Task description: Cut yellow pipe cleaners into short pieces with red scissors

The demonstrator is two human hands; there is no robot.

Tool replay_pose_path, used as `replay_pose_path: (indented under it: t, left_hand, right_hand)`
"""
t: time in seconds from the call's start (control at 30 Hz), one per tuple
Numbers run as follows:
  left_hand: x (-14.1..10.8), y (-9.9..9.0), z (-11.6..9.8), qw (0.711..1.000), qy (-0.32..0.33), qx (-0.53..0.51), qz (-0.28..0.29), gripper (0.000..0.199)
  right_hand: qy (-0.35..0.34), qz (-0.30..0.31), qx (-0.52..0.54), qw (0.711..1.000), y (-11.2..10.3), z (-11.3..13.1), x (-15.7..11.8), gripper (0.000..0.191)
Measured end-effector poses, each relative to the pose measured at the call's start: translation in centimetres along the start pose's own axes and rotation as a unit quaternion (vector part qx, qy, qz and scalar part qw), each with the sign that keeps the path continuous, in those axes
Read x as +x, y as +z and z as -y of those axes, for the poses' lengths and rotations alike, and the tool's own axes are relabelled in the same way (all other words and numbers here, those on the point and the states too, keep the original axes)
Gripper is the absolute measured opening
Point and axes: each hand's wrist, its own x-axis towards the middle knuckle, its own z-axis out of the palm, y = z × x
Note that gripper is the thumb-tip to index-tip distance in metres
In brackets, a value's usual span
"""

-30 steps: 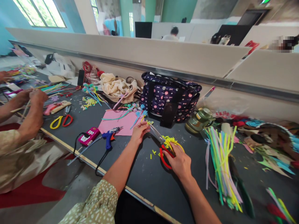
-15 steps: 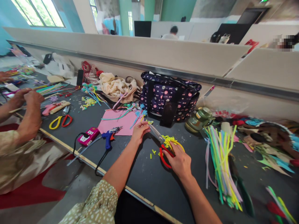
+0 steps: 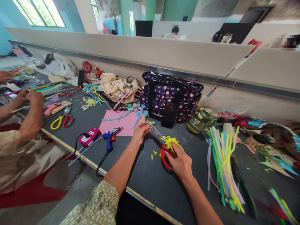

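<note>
My right hand (image 3: 180,159) grips the red and yellow handles of a pair of scissors (image 3: 159,135), whose blades point up and left. At the blade tips, the fingers of my left hand (image 3: 141,132) are pinched on something small and yellow-green that is mostly hidden. Short yellow cut pieces (image 3: 171,141) lie in a pile behind the scissors. A pink sheet (image 3: 122,120) with blue and teal fuzzy stems on it is left of my left hand. The blue glue gun (image 3: 109,139) rests on the near edge of that sheet.
Behind stand a dark patterned bag (image 3: 164,93), a black phone (image 3: 170,114) and a green jar (image 3: 201,120). A bundle of coloured stems (image 3: 225,168) lies right. At left are a magenta box (image 3: 89,137), scissors (image 3: 62,121) and another person's hands (image 3: 32,95).
The camera view has shifted very slightly. My hands and the scissors hold almost the same pose. The other person's hands at the left have moved a little.
</note>
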Motion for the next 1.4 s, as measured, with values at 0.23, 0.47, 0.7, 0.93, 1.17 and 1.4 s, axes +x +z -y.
replay_pose_path:
  t: [0.23,0.47,0.7,0.93,1.17,1.4]
  left_hand:
    - [-0.11,0.09,0.05,1.0,-0.002,0.01,0.001,0.034]
    - [-0.3,0.22,-0.12,1.0,-0.016,0.012,-0.001,0.033]
    - [-0.33,0.25,-0.18,1.0,-0.017,0.015,-0.001,0.033]
    - [-0.21,0.12,-0.09,1.0,-0.013,0.025,-0.001,0.034]
    - [-0.13,0.01,-0.05,1.0,-0.013,0.021,0.002,0.035]
    - [-0.29,0.23,-0.22,1.0,-0.018,0.022,-0.006,0.035]
  right_hand:
    - [0.0,0.0,-0.003,1.0,0.42,-0.34,-0.14,0.045]
    - [-0.018,-0.008,-0.054,0.998,0.46,-0.51,-0.28,0.047]
    - [-0.026,-0.004,-0.07,0.997,0.2,-0.36,-0.2,0.046]
    - [-0.028,0.008,-0.04,0.999,0.38,-0.67,-0.3,0.046]
    - [-0.037,0.032,-0.014,0.999,0.4,-0.68,-0.29,0.046]
    - [-0.038,0.051,0.01,0.998,0.58,-0.72,-0.47,0.047]
